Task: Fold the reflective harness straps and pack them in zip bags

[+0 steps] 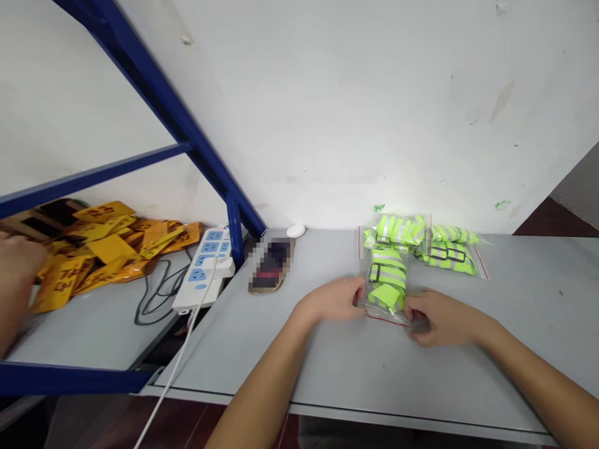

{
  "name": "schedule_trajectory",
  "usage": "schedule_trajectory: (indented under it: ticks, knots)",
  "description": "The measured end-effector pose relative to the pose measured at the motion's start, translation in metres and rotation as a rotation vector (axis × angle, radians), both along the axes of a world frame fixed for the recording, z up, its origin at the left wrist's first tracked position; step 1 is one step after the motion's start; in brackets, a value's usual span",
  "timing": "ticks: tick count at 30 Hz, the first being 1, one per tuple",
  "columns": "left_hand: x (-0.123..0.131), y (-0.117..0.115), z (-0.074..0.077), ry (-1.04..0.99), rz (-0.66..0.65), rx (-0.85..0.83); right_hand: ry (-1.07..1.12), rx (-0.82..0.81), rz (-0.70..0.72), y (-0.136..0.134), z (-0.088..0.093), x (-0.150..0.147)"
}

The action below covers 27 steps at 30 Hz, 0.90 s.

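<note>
The left hand [330, 300] and right hand [444, 318] pinch the lower corners of a clear zip bag [386, 280] of neon reflective vest, lying right of centre on the grey workbench [538, 293], touching another bagged vest [449, 254].

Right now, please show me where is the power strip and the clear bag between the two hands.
Power strip [210, 247], head view, point on the middle socket.
Clear bag [386, 274], head view, point on the bag's front, over the folded vest.
</note>
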<state>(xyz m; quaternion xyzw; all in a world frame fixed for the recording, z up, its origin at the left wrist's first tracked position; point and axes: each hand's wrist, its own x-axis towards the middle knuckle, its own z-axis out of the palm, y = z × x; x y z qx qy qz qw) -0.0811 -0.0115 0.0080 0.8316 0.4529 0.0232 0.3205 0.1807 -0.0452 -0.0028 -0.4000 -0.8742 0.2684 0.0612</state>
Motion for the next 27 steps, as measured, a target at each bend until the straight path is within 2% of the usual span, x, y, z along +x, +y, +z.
schedule_trajectory:
  ticks: [4, 8, 13, 16, 18, 20, 21, 23, 25, 26, 27]
  knots:
    - [-0.002, 0.003, 0.002, -0.118, 0.064, -0.188, -0.006, 0.090, 0.010, -0.001, -0.003, -0.001]
    - [-0.001, 0.003, 0.005, -0.432, 0.118, -0.440, 0.000, 0.392, 0.090, 0.004, -0.014, -0.004]
    - [0.003, 0.000, 0.015, -0.762, 0.220, -0.457, 0.200, 0.758, 0.197, 0.006, -0.019, -0.004]
    - [0.005, -0.002, 0.019, -0.920, 0.301, -0.459, 0.348, 0.820, 0.167, 0.001, -0.014, -0.004]
    - [0.007, -0.006, 0.018, -0.982, 0.325, -0.383, 0.473, 0.801, 0.128, -0.004, -0.009, -0.006]
    - [0.012, -0.012, 0.013, -0.978, 0.343, -0.168, 0.617, 0.748, 0.083, -0.010, -0.004, -0.008]
    - [0.016, -0.015, 0.011, -0.964, 0.344, 0.026, 0.692, 0.699, 0.043, -0.013, -0.002, -0.010]
    - [0.025, -0.023, 0.006, -0.923, 0.311, 0.576, 0.846, 0.581, -0.071, -0.019, 0.000, -0.013]
    - [0.037, -0.030, 0.003, -0.831, 0.214, 1.129, 0.972, 0.475, -0.187, -0.023, 0.000, -0.016]
    - [0.043, -0.033, 0.002, -0.749, 0.174, 1.301, 1.014, 0.441, -0.223, -0.024, 0.000, -0.017]
    - [0.050, -0.035, 0.002, -0.651, 0.166, 1.386, 1.042, 0.418, -0.239, -0.024, -0.002, -0.018]
